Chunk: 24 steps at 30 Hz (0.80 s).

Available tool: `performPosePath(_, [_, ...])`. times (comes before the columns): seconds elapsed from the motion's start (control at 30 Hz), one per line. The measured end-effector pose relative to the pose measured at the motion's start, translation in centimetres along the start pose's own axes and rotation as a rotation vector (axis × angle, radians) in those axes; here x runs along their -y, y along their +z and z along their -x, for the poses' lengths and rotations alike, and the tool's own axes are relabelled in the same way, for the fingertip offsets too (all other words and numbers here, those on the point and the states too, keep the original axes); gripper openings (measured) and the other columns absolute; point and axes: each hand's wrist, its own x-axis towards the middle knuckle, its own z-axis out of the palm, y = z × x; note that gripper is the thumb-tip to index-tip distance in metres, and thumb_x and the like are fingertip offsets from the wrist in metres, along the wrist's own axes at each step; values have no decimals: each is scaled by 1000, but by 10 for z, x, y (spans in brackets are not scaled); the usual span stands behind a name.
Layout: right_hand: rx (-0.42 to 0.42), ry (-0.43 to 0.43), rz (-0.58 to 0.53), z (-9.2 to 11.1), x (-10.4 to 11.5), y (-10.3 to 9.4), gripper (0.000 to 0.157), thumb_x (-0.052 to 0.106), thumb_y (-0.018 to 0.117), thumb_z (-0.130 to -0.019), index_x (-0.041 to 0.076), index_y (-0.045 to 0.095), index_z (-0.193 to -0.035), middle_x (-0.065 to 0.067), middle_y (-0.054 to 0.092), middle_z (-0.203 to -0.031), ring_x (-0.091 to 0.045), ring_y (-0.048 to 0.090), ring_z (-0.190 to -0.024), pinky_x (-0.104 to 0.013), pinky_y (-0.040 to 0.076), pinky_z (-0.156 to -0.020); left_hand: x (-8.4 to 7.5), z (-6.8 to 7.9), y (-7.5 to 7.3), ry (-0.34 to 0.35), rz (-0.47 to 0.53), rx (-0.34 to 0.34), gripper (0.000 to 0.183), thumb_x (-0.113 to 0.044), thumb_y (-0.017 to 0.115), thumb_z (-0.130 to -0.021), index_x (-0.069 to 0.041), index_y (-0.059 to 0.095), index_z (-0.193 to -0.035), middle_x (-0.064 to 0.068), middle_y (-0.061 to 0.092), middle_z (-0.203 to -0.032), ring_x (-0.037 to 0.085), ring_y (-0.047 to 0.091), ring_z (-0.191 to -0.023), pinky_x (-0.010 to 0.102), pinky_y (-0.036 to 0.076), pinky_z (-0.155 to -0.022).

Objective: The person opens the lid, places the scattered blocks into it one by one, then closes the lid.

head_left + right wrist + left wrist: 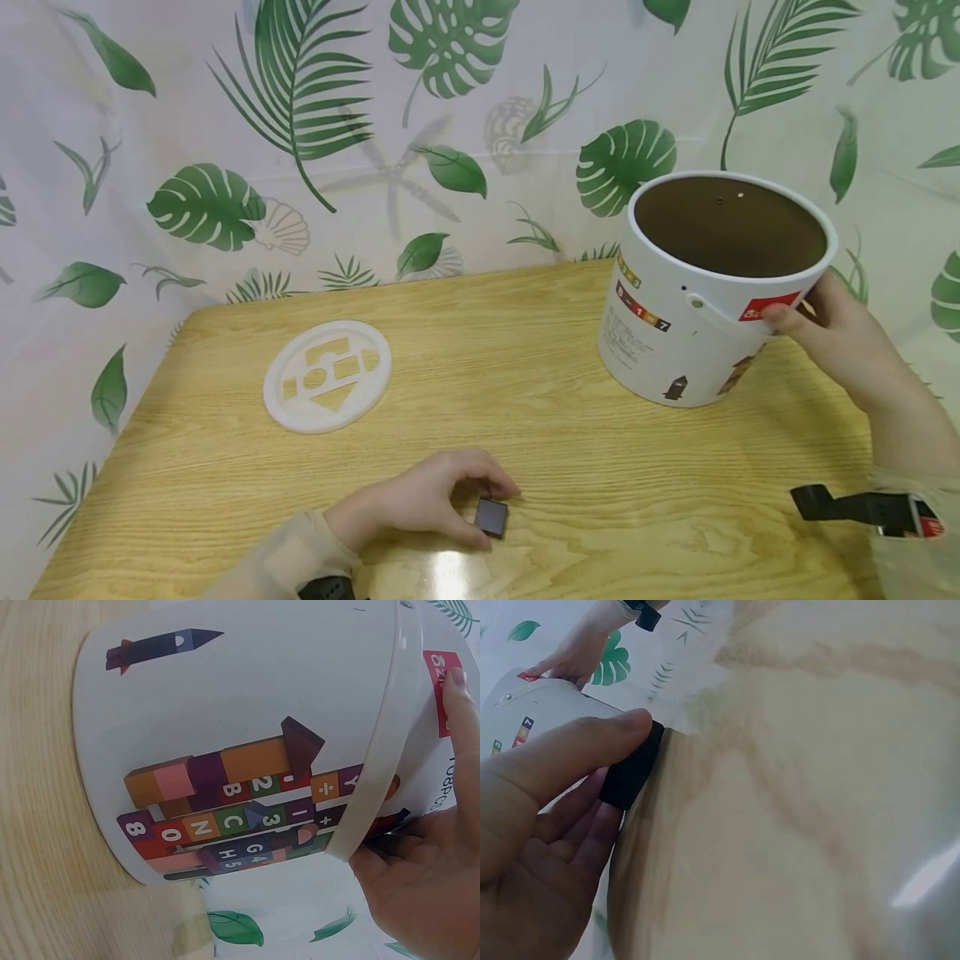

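Note:
A small dark square block (491, 517) sits low on the wooden table in the head view. My left hand (438, 496) holds it between thumb and fingers; the left wrist view shows the thumb (634, 724) at one edge of the dark block (634, 769), with fingers at the opposite edge. At the back right is a white bucket (667, 342) with printed labels and a brown inside. My right hand (840, 333) grips the bucket's right side below the rim. Its thumb (457, 694) lies across the red label, while other fingers are hidden behind the bucket's handle.
A white round lid (273, 387) with several cut-out shapes lies flat on the table's left side. Behind the wooden table (480, 367) hangs a leaf-patterned cloth (525, 125). A glare spot shines near the front edge.

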Motion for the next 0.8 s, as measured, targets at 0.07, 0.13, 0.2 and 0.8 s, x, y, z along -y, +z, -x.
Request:
performPosePath(0.07, [-3, 3, 1, 0, 1, 1, 69, 9, 55, -97, 23, 19, -153, -2, 35, -141, -6, 31, -127, -3, 31, -91, 0, 1, -1, 0, -11, 1, 52, -10, 82, -76, -5, 61, -122, 7, 62, -115, 12, 58, -104, 27, 47, -92])
performPosePath(0.13, [-7, 7, 4, 0, 2, 1, 69, 9, 55, -97, 23, 19, -153, -2, 35, -140, -6, 31, -127, -3, 31, -91, 0, 1, -3, -5, -21, 0, 50, -11, 82, -76, -6, 61, -122, 6, 63, -114, 12, 59, -104, 27, 48, -91])
performPosePath(0.2, [-11, 10, 7, 0, 3, 2, 69, 9, 55, -97, 23, 18, -153, -3, 35, -141, -5, 31, -127, -2, 30, -92, 0, 1, -5, -26, -15, -7, 48, -11, 82, -76, -8, 63, -120, 4, 63, -113, 10, 59, -103, 26, 48, -91])
performPosePath(0.8, [-29, 34, 23, -2, 11, 8, 69, 10, 55, -97, 24, 18, -153, -7, 32, -143, -5, 30, -128, -5, 27, -97, -11, -15, -28, -31, -18, -94, 30, -14, 80, -78, -9, 71, -107, -7, 66, -106, 7, 60, -98, 27, 48, -91])
